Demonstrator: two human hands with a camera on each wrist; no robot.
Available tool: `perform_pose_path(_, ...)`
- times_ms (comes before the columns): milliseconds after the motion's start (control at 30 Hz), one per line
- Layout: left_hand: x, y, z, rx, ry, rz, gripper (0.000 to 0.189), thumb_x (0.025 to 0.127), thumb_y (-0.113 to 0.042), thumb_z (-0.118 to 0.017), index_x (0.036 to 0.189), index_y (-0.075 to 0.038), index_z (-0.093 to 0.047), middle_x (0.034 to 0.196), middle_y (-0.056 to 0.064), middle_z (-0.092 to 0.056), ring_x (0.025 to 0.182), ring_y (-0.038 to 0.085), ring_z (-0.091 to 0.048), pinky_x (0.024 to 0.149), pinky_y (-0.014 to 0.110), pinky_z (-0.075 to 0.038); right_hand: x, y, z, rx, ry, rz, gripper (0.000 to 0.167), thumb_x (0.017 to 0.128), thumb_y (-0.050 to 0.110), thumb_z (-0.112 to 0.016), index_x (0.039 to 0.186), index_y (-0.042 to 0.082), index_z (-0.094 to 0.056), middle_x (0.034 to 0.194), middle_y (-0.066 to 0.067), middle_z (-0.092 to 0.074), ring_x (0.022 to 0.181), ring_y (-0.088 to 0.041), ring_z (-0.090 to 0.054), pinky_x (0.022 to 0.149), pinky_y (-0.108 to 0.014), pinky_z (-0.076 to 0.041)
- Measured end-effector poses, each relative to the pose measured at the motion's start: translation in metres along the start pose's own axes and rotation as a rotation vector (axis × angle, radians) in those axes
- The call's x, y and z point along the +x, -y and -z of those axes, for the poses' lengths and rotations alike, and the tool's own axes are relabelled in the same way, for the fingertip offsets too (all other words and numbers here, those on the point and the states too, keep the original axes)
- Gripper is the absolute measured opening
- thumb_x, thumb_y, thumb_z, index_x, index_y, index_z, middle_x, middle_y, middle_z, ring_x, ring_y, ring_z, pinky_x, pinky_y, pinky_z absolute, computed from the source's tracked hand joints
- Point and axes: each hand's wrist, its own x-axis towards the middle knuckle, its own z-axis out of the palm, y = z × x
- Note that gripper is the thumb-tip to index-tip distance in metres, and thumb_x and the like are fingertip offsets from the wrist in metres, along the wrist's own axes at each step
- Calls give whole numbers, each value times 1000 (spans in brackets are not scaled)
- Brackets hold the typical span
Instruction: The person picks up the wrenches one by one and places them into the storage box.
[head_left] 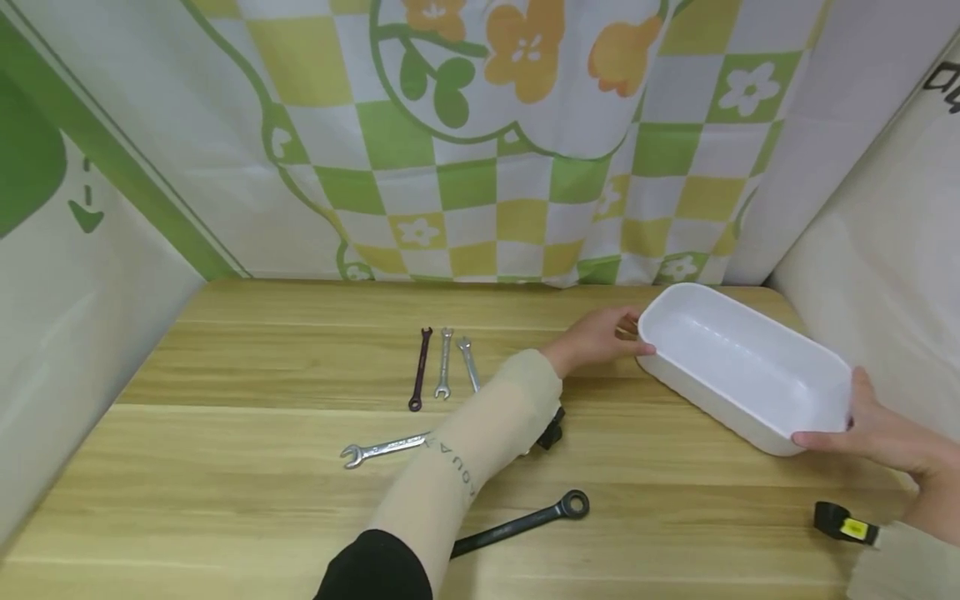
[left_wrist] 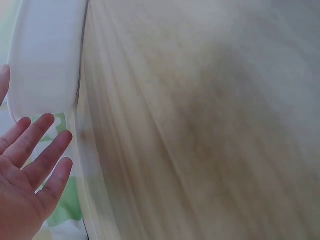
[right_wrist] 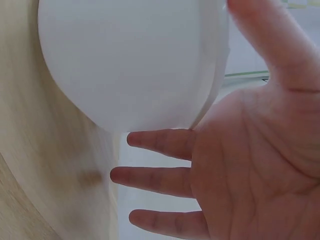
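A white rectangular plastic bin (head_left: 738, 367) sits at the right of the wooden table, angled across it. At its left end is my left hand (head_left: 600, 340), the thumb by the near rim. In the left wrist view the fingers (left_wrist: 37, 135) are spread and fairly straight at the bin's end. My right hand (head_left: 873, 429) touches the opposite end, thumb on the near corner. Straight, spread fingers (right_wrist: 155, 181) show in the right wrist view, the uppermost against the bin's end wall.
Left of the bin lie a dark purple wrench (head_left: 422, 367), small silver wrenches (head_left: 444, 362), and a larger silver wrench (head_left: 382, 448). A black ratchet wrench (head_left: 525, 523) and black object (head_left: 551, 429) are partly behind the left arm. A black-and-yellow item (head_left: 843, 523) lies near the right sleeve.
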Motion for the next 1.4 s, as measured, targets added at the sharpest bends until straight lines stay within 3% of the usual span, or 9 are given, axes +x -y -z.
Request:
perform_pose_path(400,-13,7,17,52,-31,45,44,87,-29,-78,121,-7,-63,120,9,-71,113,19,-67,87,15,-50,9,13,-7,-4,14,49,127,92,35,-67,135,-5,46,142,-51,29,133,-69,11,108,-76,6)
perform_pose_path(467,-16,8,20,56,-33,58,44,86,-30,-79,121,-7,-63,119,9,-72,113,18,-68,87,16,-50,11,14,-9,-13,-1,81,124,92,31,-67,140,-4,42,145,-51,18,134,-66,1,115,-68,2)
perform_pose_path(533,-18,9,24,65,-36,69,44,85,-30,-79,119,-8,-64,117,8,-73,111,16,-68,88,17,-50,15,16,-12,-30,-26,125,120,90,26,-69,146,-2,34,147,-48,4,129,-60,-12,120,-48,-11)
perform_pose_path(600,-21,9,29,80,-38,80,43,84,-31,-80,117,-9,-64,117,8,-73,111,15,-68,89,17,-49,19,19,-13,-36,-38,151,119,89,23,-70,148,-1,30,148,-45,1,129,-58,-14,119,-45,-12)
perform_pose_path(667,-23,10,34,75,-36,91,43,83,-30,-81,117,-8,-64,117,8,-73,111,15,-68,91,18,-49,23,22,-13,-51,-41,161,119,88,23,-71,149,-2,28,149,-44,-1,128,-57,-15,118,-47,-15)
perform_pose_path(800,-30,11,43,67,-32,117,44,82,-27,-82,115,-6,-64,116,11,-74,111,18,-69,92,21,-50,30,30,-15,-38,2,140,124,88,26,-71,145,-3,35,151,-47,13,135,-62,-6,109,-76,-5)
perform_pose_path(1067,-49,12,58,78,-23,157,43,80,-25,-84,110,-3,-63,111,12,-75,107,19,-71,88,19,-50,37,41,-22,-30,-5,235,122,84,20,-75,153,6,25,153,-38,-7,127,-51,-23,99,-70,-26)
perform_pose_path(1267,-61,11,69,122,9,202,43,79,-28,-84,106,-5,-60,110,11,-75,106,19,-71,81,19,-48,41,48,-25,3,49,219,126,85,21,-75,149,7,33,157,-37,18,140,-58,-4,108,-77,-8)
perform_pose_path(1400,-67,12,73,134,12,221,42,79,-29,-85,104,-7,-60,109,9,-75,107,19,-71,82,21,-47,43,54,-25,-19,65,225,127,85,22,-76,149,6,33,157,-39,16,138,-58,-8,106,-78,-12)
